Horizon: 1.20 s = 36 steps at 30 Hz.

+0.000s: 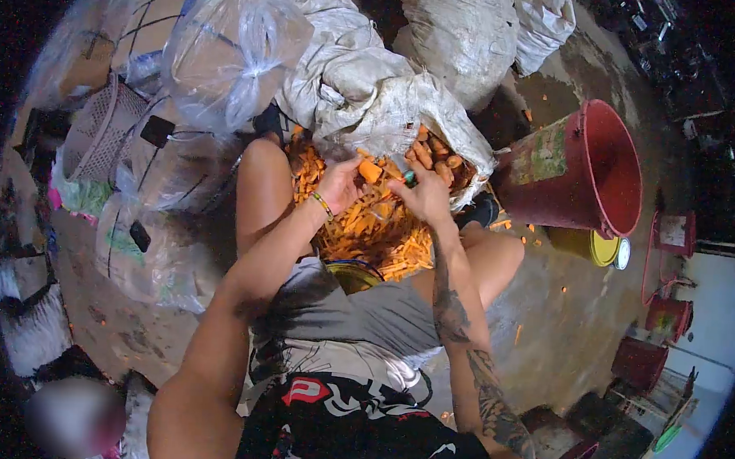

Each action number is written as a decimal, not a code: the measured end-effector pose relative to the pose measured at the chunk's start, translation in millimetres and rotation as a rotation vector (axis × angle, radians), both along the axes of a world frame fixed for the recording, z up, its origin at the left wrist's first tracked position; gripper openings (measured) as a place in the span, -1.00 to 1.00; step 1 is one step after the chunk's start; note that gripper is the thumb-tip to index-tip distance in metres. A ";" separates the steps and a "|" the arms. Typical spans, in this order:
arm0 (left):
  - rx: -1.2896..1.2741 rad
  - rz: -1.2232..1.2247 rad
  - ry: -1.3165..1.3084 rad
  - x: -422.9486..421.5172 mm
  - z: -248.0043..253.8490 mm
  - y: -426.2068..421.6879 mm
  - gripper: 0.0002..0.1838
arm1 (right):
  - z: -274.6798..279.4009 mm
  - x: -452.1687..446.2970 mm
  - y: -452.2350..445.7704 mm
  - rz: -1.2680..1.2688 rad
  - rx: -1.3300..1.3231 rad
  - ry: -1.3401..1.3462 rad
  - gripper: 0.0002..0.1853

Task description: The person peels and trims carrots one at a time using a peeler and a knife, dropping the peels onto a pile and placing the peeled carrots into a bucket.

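Observation:
My left hand (342, 185) is closed around a bright orange carrot (370, 172), with a beaded band on the wrist. Facing it, my right hand (425, 195) grips a small green-handled cutting tool (409, 177); its blade end, close to the carrot, is too small to make out. Beneath both hands lies a heap of orange peelings and carrot pieces (384, 226) between my legs. Just beyond my right hand, unpeeled carrots (433, 154) spill from the mouth of a white woven sack (365, 90). The rim of a yellow container (353, 276) shows by my lap.
To the right, a large red bucket (543, 159) leans beside a yellow pail (592, 246). Plastic-wrapped bundles (236, 51) and a mesh basket (101, 136) crowd the left. More full sacks (466, 41) stand ahead. A person's blurred head (76, 418) is at lower left.

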State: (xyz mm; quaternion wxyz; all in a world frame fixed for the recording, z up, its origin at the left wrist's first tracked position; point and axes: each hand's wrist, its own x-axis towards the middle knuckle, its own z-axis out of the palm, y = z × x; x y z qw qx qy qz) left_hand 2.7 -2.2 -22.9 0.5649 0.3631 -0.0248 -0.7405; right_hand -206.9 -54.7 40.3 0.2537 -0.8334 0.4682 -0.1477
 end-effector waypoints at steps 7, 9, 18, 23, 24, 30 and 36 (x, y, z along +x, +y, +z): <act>-0.037 -0.048 0.008 -1.0 -10.6 2.6 -0.71 | -13.4 28.8 20.4 -0.037 -0.110 -0.090 -0.21; -0.022 -0.007 0.036 -6.0 -16.5 3.7 -0.72 | -16.2 28.6 21.7 0.013 -0.062 0.000 -0.27; 0.013 -0.075 -0.294 1.9 -4.8 4.6 -0.71 | -8.6 28.2 32.3 -0.139 0.297 -0.222 -0.42; 0.088 -0.240 -0.434 -2.0 -3.3 5.0 -0.56 | -72.5 2.1 19.2 -0.195 0.575 -0.466 -0.36; 0.097 -0.266 -0.430 -3.6 0.4 6.7 -0.55 | -14.9 -9.1 14.5 -0.340 0.888 -0.239 -0.39; 0.168 -0.373 -0.563 1.6 -14.3 -0.4 -0.55 | 33.6 -121.9 -59.3 -0.814 0.453 -1.180 -0.37; 0.135 -0.555 -0.670 -17.2 -24.5 -34.8 -0.59 | 58.5 -156.9 -64.1 -0.813 0.262 -1.224 -0.30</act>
